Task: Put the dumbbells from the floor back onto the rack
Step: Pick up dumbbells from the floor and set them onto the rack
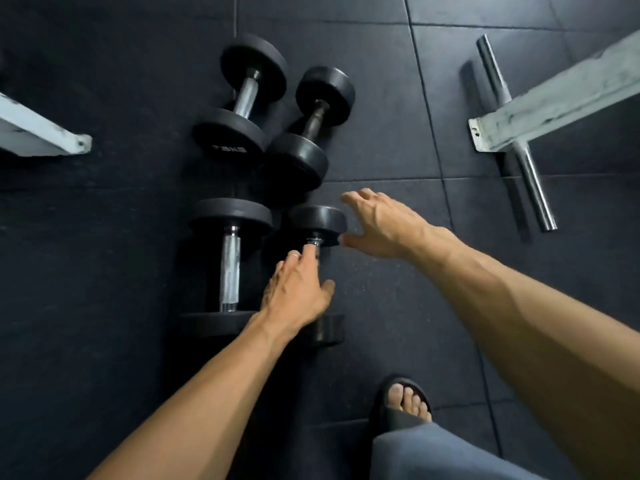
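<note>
Four black dumbbells lie on the rubber floor (381, 299) as the left hand (294, 292), fingers apart, reaches the smallest dumbbell (318, 221) at 12 o'clock, the open right hand (381, 226) beside it; a firm handle grasp looks next.

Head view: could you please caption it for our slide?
Both open hands, left hand and right hand, reach for the smallest dumbbell among four on the rubber floor.
</note>
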A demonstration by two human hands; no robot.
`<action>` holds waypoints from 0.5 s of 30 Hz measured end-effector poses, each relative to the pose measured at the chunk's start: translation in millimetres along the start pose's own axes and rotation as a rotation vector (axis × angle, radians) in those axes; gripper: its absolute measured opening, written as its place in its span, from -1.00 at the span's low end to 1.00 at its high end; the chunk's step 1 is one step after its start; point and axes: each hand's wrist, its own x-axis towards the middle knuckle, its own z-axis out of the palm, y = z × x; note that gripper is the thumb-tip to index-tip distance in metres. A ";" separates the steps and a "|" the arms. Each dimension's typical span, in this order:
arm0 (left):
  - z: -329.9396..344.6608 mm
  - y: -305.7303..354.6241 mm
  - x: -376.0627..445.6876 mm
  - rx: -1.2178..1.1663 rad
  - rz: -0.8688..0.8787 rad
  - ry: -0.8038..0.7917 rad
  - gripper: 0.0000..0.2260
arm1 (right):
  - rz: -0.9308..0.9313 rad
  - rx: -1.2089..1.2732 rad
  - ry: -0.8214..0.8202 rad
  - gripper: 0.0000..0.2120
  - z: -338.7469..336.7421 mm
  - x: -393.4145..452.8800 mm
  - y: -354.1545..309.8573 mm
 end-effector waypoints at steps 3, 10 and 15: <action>35.7 -15.3 38.9 -0.060 -0.064 0.007 -0.47 | -0.007 0.040 0.028 -0.25 39.1 32.1 18.2; 77.0 -40.9 73.8 -0.157 -0.203 -0.083 -0.44 | -0.118 0.221 0.140 -0.33 89.6 86.6 20.2; 77.0 -49.1 84.3 -0.249 -0.265 -0.173 -0.26 | -0.147 0.245 0.180 -0.35 95.0 98.7 21.9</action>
